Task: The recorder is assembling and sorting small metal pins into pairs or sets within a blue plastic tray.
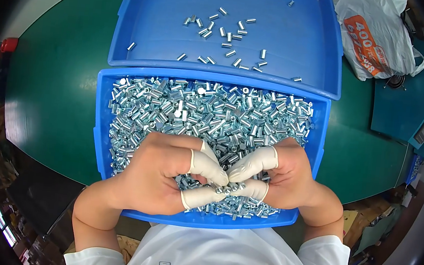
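My left hand (157,173) and my right hand (292,176) meet over the near part of a blue tray (100,116). Off-white finger cots cover the thumbs and some fingers. Between the fingertips of both hands sits a short row of small silvery metal sleeves (227,189), which look like rivet nuts. Both hands are closed on this row, with thumbs nearest me and fingers on the far side. Beneath them the tray is heaped with loose sleeves (204,111) of the same sort, lying in all directions. My hands hide part of the heap.
Beyond the full tray, a second blue tray (156,20) holds several scattered sleeves (226,45). Both trays are on a green table (55,87). A white plastic bag (377,36) with orange print lies at the far right. A red object (9,45) is at the left table edge.
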Action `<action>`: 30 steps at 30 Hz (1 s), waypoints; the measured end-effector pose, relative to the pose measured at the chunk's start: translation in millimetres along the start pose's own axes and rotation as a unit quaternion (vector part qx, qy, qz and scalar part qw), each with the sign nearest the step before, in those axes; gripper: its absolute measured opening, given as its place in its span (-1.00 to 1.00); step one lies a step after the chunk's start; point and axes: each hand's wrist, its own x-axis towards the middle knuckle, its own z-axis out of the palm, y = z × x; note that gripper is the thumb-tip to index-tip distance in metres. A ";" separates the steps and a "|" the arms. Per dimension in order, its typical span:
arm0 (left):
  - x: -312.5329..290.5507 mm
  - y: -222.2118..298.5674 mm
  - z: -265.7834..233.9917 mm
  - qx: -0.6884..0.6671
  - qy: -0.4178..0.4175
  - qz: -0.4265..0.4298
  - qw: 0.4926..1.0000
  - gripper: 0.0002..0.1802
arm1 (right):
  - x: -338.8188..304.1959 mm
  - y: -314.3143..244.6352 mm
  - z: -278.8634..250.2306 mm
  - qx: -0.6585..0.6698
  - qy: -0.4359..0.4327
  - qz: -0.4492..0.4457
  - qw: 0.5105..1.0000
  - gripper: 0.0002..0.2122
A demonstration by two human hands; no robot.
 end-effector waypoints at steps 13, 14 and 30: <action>2.0 -1.8 0.6 -0.011 -0.022 0.012 1.000 -0.72 | 2.5 1.0 -3.4 0.004 -0.024 -0.019 1.000 -0.85; 2.2 -2.4 0.9 -0.019 -0.028 0.005 0.999 -0.72 | 2.4 0.8 -3.9 0.004 -0.023 -0.018 1.000 -0.85; 5.5 -7.9 0.7 -0.037 -0.064 0.034 0.997 -0.76 | 4.7 -1.2 -3.0 0.009 -0.044 -0.020 0.999 -0.84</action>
